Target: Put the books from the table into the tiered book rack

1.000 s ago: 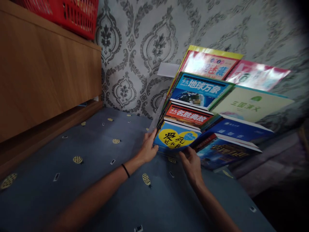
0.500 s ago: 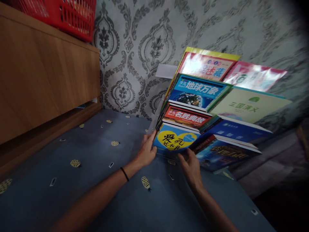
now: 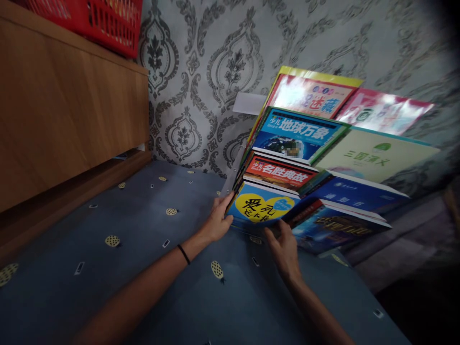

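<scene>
A blue book with a yellow heart on its cover (image 3: 253,203) leans in the lowest left place of a tilted stack of books. My left hand (image 3: 217,221) grips its left edge, fingers along the side and thumb towards the front. At the book's lower right corner is my right hand (image 3: 285,249), thumb in front and fingertips partly hidden between the books. Behind it rise a red book (image 3: 280,173), a blue book with a globe (image 3: 294,134) and a pink-covered book (image 3: 311,98). The rack's clear plastic edge (image 3: 230,179) shows at the left.
In the right column stand a dark blue book with gold lettering (image 3: 338,227), a plain blue book (image 3: 355,191), a pale green book (image 3: 384,153) and a pink one (image 3: 386,110). A wooden cabinet (image 3: 72,110) with a red basket (image 3: 115,24) stands left. Patterned cloth (image 3: 143,268) covers the surface.
The rack and books appear slightly farther right and a touch higher in view. Both hands stay at the same blue book, with almost no shift.
</scene>
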Available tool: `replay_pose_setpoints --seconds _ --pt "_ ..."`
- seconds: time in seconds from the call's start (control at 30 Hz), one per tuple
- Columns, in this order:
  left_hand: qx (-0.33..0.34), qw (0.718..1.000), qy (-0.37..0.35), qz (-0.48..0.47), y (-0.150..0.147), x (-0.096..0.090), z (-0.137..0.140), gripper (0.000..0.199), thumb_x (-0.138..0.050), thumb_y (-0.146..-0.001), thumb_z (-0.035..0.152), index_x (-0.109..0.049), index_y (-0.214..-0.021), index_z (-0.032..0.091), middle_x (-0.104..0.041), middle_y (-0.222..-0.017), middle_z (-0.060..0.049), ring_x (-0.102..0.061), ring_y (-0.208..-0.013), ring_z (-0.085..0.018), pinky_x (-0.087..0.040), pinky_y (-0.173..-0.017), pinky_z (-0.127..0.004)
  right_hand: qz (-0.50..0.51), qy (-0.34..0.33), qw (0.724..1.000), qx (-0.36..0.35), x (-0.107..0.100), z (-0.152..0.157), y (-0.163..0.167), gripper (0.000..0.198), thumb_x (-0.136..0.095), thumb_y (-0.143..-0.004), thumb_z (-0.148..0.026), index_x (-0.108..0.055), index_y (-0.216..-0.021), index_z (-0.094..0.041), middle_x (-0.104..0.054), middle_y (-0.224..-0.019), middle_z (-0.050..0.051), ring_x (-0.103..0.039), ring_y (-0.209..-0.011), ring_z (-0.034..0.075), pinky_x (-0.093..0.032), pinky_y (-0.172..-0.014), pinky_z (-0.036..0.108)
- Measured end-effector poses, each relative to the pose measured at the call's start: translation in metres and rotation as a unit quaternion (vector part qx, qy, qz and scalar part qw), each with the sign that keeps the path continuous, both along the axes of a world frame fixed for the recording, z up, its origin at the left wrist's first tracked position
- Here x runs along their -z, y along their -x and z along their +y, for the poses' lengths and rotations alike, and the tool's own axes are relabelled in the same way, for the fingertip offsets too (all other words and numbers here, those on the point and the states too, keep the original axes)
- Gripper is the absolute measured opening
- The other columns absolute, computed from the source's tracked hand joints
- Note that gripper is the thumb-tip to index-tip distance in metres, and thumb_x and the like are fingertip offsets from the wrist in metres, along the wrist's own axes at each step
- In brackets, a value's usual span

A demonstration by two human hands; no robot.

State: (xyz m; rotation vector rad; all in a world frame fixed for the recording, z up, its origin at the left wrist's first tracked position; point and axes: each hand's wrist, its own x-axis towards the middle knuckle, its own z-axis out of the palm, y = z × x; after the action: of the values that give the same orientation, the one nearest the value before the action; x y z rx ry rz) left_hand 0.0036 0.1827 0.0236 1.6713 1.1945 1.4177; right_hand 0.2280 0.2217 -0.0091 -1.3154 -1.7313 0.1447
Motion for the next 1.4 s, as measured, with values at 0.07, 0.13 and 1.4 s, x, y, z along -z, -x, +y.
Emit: replay_pose_setpoints --seconds 0.07,0.13,1.4 --pt "0.004 1.0 0.006 -0.003 0.0 0.0 0.001 0.075 -0.049 -0.077 0.01 -0.039 -0.151 0.018 -0.05 -0.134 -0.015 -0.048 -0.128 -0.028 -0.041 -0.11 -0.047 -0.01 -0.009 1.0 0.004 -0.001 -0.001 0.001 0.037 -0.051 -0.081 -0.045 -0.061 -0.104 -0.018 -0.064 -0.097 0.012 -0.058 -0.089 0.028 -0.048 -0.082 0.045" --pt "0.008 1.0 0.005 -0.009 -0.001 0.0 0.001 0.075 -0.049 -0.077 0.01 -0.04 -0.151 0.018 -0.05 -0.134 -0.014 -0.047 -0.13 -0.028 -0.041 -0.111 -0.046 -0.012 -0.01 1.0 0.012 -0.002 -0.002 0.003 0.038 -0.051 -0.08 -0.044 -0.061 -0.105 -0.018 -0.064 -0.095 0.011 -0.058 -0.088 0.029 -0.048 -0.082 0.045" --pt "-0.08 0.985 -0.129 0.077 -0.009 -0.012 -0.007 0.063 -0.041 -0.089 0.015 -0.033 -0.151 0.016 -0.043 -0.148 -0.017 -0.038 -0.141 -0.026 -0.028 -0.121 -0.049 0.072 -0.038 0.996 -0.038 -0.019 -0.01 0.009 0.065 -0.05 -0.089 -0.043 -0.039 -0.148 -0.019 -0.056 -0.134 0.016 -0.054 -0.12 0.03 -0.046 -0.101 0.051"
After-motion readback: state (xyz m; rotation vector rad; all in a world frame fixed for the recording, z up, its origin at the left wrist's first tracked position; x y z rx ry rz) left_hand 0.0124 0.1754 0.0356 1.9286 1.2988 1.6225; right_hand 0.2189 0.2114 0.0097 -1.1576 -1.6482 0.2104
